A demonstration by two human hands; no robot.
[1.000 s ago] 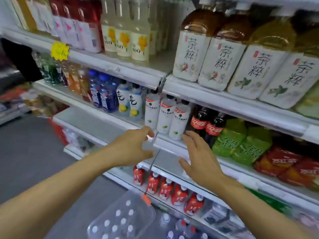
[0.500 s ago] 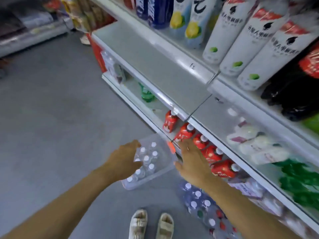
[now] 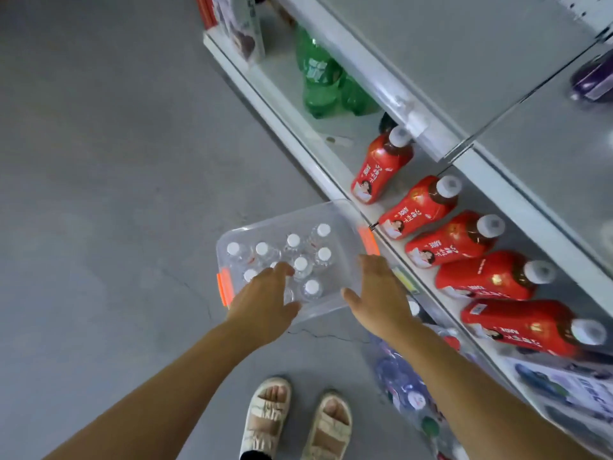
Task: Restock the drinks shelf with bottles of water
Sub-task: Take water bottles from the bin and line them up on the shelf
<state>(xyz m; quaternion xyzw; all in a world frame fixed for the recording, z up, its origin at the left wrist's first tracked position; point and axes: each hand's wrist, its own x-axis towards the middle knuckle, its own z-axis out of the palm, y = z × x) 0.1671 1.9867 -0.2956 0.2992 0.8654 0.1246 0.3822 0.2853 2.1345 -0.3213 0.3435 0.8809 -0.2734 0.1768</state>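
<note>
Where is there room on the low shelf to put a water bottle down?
The low shelf has a bare patch between the green bottles and the first red bottle. Past that it is crowded: the red bottles stand in a close row. The wide grey shelf above is bare too, up to the purple thing.

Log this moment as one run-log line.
stage: reaching | left hand: open, over water bottles | right hand: open, over clear bin | shelf: bare
</note>
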